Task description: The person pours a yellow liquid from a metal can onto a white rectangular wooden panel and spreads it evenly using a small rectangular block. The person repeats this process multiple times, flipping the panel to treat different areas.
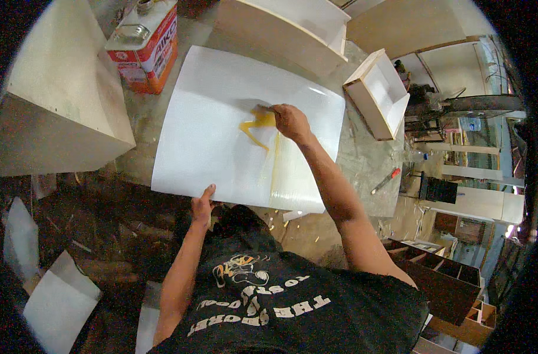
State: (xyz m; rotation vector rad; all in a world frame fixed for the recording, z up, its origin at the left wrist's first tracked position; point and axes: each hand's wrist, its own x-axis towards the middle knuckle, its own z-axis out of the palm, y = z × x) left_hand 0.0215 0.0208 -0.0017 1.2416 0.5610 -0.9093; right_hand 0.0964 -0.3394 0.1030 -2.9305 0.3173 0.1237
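Observation:
A large white sheet (210, 118) lies on the worktable, its near edge toward me. Yellow glue (263, 120) forms a thick patch and a zigzag line near its middle. To the right of that line, a thin, streaky, pale yellow film covers the sheet down to the near edge. My right hand (291, 123) is closed on a thin, flat spreader (265, 108), mostly hidden by the fingers, at the top of the glue patch. At the near left edge, my left hand (203, 206) pinches the sheet, thumb on top and fingers underneath.
A red and white metal can (144, 50) stands at the back left beside a pale box-shaped panel (62, 100). Wooden drawer boxes (378, 94) sit at the back right. A red-handled cutter (387, 180) lies right of the sheet on the table (363, 156). Scraps litter the floor.

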